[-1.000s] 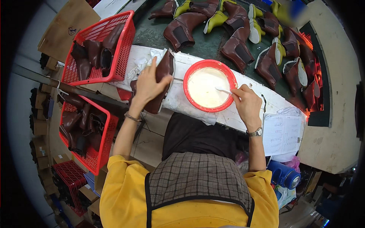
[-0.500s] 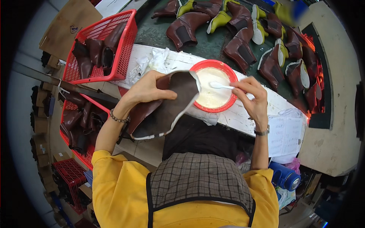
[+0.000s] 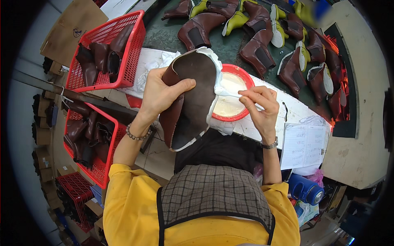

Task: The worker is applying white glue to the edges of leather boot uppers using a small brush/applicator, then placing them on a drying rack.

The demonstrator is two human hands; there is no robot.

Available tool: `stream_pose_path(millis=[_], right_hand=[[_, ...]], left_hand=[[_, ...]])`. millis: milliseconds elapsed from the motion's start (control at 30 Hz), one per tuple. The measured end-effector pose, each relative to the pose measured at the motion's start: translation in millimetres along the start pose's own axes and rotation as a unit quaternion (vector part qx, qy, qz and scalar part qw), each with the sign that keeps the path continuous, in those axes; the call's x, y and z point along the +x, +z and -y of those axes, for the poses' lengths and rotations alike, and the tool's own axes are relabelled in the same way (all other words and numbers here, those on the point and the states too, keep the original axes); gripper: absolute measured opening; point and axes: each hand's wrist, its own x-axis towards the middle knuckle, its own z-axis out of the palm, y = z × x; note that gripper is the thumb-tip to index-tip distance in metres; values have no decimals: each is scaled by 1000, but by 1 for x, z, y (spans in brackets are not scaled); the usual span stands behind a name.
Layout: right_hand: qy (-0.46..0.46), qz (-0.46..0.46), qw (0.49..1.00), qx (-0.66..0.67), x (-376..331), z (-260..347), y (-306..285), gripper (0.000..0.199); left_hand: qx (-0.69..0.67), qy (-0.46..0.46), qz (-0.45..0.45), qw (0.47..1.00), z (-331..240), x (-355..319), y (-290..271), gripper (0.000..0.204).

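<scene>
My left hand (image 3: 162,96) is closed around a dark brown leather boot upper (image 3: 193,106), thumb pressed on its inner side. A white, wet-looking coating runs along the upper's right edge. My right hand (image 3: 261,107) pinches a thin white brush (image 3: 230,94), whose head touches that edge; the bristles are hidden in the white coating. Behind them stands a red bowl (image 3: 248,78) of creamy white paste (image 3: 230,108), partly covered by the upper.
Several brown boots (image 3: 258,51) with yellow-green lasts lie on the dark green surface ahead. Two red baskets (image 3: 132,61) of boot uppers stand at left. White cloths (image 3: 154,67), an open notebook (image 3: 303,144) and a blue flask (image 3: 305,189) are around the white bench (image 3: 266,123).
The boot upper has risen and turned more upright in my left hand. My right hand has brought the brush left from over the bowl onto the upper's edge.
</scene>
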Motion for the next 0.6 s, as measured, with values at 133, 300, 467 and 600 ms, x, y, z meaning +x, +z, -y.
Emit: stream_pose_path(millis=[133, 300, 467, 600], right_hand=[[0, 11, 1000, -9, -9, 3, 7, 14], [105, 22, 990, 86, -11, -7, 2, 15], [139, 104, 957, -233, -9, -22, -8, 12], [156, 127, 939, -279, -12, -23, -9, 13]], left_hand=[[15, 100, -73, 992, 16, 7, 4, 25], [162, 108, -147, 970, 51, 42, -14, 36], [252, 156, -155, 942, 96, 50, -26, 92], [462, 140, -41, 875, 122, 20, -38, 145]])
